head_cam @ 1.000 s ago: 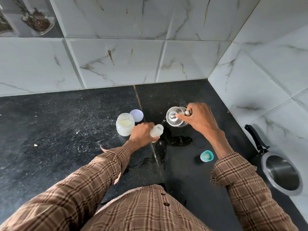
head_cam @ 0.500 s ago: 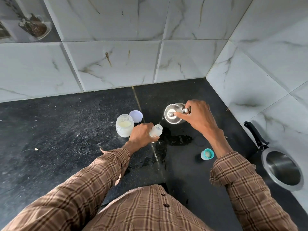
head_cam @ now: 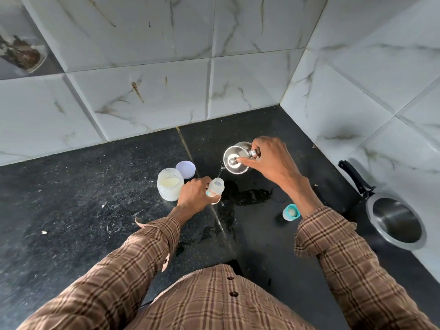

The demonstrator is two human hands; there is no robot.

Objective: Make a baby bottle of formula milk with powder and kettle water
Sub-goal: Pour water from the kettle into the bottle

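My left hand (head_cam: pixel 194 195) grips a small clear baby bottle (head_cam: pixel 216 186) standing uncapped on the black counter. My right hand (head_cam: pixel 271 158) holds a small steel kettle (head_cam: pixel 234 158) by its handle, a finger on the lid knob, tilted left above the bottle. A thin stream of water runs from its spout into the bottle's mouth. Left of the bottle stands an open jar of pale formula powder (head_cam: pixel 169 184), with its lilac lid (head_cam: pixel 185 169) lying behind it. The bottle's teal cap with teat (head_cam: pixel 291 212) sits to the right, by my right wrist.
A puddle of spilled water (head_cam: pixel 245 194) spreads on the counter (head_cam: pixel 71 198) right of the bottle. A steel saucepan with a black handle (head_cam: pixel 395 220) sits at the far right against the tiled wall. Marble-look walls meet in a corner behind the kettle.
The kettle has lifted off the counter and tipped further left, and water now streams into the bottle. My left hand keeps holding the bottle in place.
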